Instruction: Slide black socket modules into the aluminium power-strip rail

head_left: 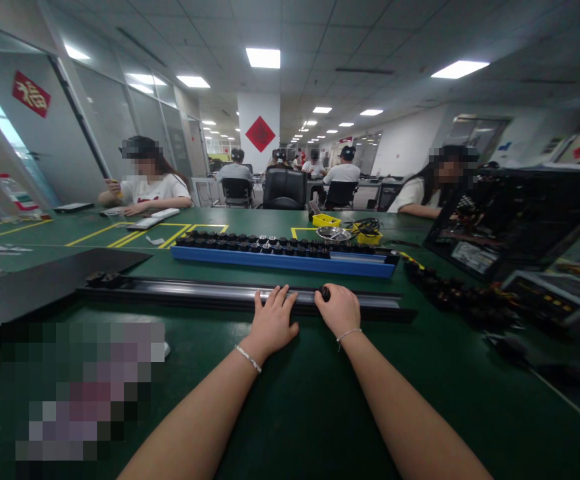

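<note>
A long black rail point(205, 291) with a shiny metal channel lies across the green table in front of me. My left hand point(274, 317) rests on it, fingers spread and lying over the channel, with nothing gripped. My right hand point(341, 310) is closed around a small black round part point(325, 293) at the rail's right portion. Only the top of that part shows between thumb and fingers; its exact kind I cannot make out. A few similar dark parts point(104, 279) sit at the rail's left end. Behind it, a blue rail point(280, 262) carries rows of black parts point(270, 245).
At right stand an open black computer case point(515, 207), a boxy power supply point(560, 300) and a heap of dark parts point(463, 293). A metal dish point(333, 233) and yellow trays point(327, 220) lie behind the blue rail. A dark sheet point(45, 290) lies left. Co-workers sit beyond.
</note>
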`<state>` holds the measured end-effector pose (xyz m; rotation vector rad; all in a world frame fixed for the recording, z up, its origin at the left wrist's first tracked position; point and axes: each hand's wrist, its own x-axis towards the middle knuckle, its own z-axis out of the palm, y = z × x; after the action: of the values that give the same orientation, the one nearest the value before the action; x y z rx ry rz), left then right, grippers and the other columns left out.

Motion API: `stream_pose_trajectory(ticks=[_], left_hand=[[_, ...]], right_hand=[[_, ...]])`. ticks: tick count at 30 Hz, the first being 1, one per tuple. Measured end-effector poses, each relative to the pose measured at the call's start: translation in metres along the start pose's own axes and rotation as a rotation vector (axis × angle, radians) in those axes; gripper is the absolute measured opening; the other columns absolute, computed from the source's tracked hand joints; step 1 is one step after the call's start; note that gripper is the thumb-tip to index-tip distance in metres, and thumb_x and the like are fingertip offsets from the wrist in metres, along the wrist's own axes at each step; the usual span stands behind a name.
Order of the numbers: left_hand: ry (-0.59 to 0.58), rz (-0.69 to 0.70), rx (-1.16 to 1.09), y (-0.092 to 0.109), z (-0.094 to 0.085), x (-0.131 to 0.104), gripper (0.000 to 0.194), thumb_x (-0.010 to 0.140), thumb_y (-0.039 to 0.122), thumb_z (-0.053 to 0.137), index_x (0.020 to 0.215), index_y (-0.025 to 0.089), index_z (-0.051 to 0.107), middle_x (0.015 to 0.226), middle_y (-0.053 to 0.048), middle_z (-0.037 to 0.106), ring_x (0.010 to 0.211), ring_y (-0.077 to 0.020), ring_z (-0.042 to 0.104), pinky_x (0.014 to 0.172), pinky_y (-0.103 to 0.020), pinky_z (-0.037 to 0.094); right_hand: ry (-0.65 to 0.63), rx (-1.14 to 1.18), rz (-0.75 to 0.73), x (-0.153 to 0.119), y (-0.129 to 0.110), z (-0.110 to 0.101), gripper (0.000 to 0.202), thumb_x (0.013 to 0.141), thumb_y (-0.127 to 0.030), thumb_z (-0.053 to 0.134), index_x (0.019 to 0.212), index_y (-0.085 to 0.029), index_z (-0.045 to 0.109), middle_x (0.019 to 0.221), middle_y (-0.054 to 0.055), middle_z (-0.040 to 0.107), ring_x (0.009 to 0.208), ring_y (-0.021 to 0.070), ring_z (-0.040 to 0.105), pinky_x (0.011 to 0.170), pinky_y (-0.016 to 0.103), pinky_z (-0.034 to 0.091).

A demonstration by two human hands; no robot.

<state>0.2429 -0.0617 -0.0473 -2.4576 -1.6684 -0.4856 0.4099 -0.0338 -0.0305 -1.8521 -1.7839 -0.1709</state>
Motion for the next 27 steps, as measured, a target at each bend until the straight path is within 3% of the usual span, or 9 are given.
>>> stream_pose_trajectory(ticks=[8,18,27], left_hand=[[-0.008,0.082,-0.066,-0.001,-0.002,-0.002,0.066,0.074,0.04,0.053,0.134,0.021,0.033,0.147,-0.008,0.028,0.136,-0.0261,0.019,0.109,-0.052,0.009],[-0.026,0.197,-0.167,0.009,-0.004,0.002,0.069,0.073,0.038,0.055,0.136,0.02,0.033,0.139,-0.006,0.043,0.124,-0.0225,0.038,0.107,-0.038,0.022],[-0.034,0.282,-0.225,0.003,-0.002,0.002,0.071,0.075,0.032,0.053,0.138,0.017,0.026,0.144,-0.008,0.034,0.136,-0.0192,0.02,0.112,-0.04,0.013]], right_hand=[[-0.024,-0.028,0.025,0.001,-0.003,-0.004,0.025,0.079,-0.037,0.046,0.084,-0.019,0.063,0.088,0.007,0.067,0.087,0.0207,0.056,0.076,0.031,0.034],[0.022,-0.067,0.086,-0.001,0.014,-0.008,0.023,0.077,-0.035,0.046,0.079,-0.019,0.061,0.085,0.007,0.066,0.087,0.0217,0.055,0.079,0.033,0.032],[0.006,-0.063,0.118,0.005,0.022,-0.007,0.023,0.075,-0.034,0.046,0.083,-0.017,0.061,0.087,0.008,0.066,0.09,0.0226,0.055,0.078,0.033,0.032]])
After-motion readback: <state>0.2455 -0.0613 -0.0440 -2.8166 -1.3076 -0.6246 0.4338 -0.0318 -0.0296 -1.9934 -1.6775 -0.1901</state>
